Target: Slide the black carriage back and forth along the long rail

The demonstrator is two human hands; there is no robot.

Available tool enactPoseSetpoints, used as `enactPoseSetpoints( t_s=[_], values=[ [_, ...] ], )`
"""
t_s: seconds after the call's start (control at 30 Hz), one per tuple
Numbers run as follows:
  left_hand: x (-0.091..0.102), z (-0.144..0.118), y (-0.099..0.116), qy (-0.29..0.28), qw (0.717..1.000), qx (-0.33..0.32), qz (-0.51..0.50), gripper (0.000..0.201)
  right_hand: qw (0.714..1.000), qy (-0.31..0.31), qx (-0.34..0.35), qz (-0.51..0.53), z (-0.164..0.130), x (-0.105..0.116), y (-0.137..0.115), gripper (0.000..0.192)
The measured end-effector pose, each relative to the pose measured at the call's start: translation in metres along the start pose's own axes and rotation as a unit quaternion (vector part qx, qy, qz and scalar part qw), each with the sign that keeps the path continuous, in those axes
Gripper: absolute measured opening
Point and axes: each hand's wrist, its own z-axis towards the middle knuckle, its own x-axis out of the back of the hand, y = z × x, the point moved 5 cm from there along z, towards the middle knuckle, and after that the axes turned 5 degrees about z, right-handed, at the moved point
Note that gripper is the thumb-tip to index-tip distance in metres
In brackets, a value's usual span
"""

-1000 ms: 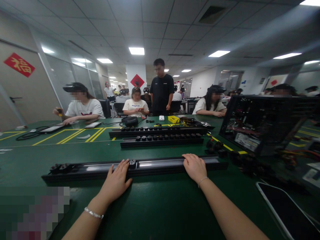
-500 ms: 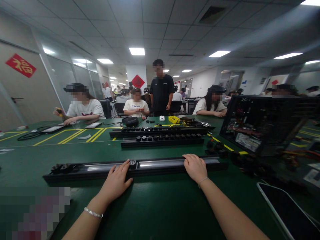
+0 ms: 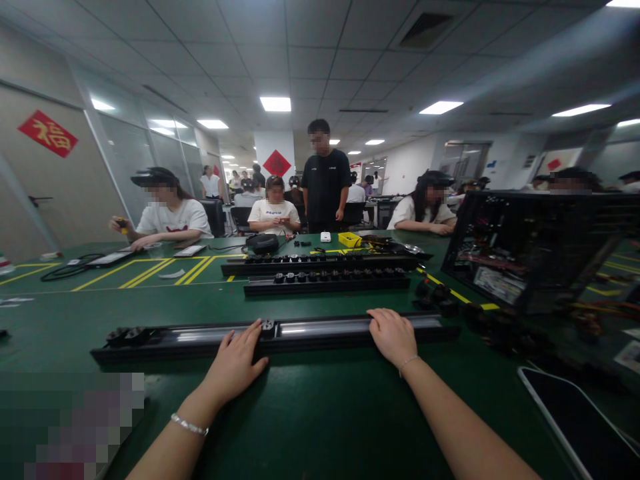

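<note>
Resting the left hand (image 3: 237,367) on a black rail (image 3: 320,329), fingers extended and unclenched, tips at or just beside a lone module (image 3: 268,327); draping the right hand (image 3: 393,340) over the same rail farther along, fingers bent at its far edge, cannot tell whether gripping. Lying beneath both hands, long axis left to right, right end slightly farther off. Seemingly only begun: lone module seated, plus two modules (image 3: 125,335) out past the left hand; bare channel between the hands and beyond the right. Ahead of both, roughly parallel, a fuller rail (image 3: 327,290) on the table (image 3: 320,407). Right of the right hand, loose black parts (image 3: 510,330).
</note>
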Motion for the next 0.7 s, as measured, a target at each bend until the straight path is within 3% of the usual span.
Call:
enactPoseSetpoints(
  t_s=[0.7],
  values=[
    [-0.0057,0.0036,0.0089,0.024,1.0,-0.002,0.008,0.062,1.0,0.008,-0.001,0.001,0.0006,-0.0014,0.0014,0.038]
  ],
)
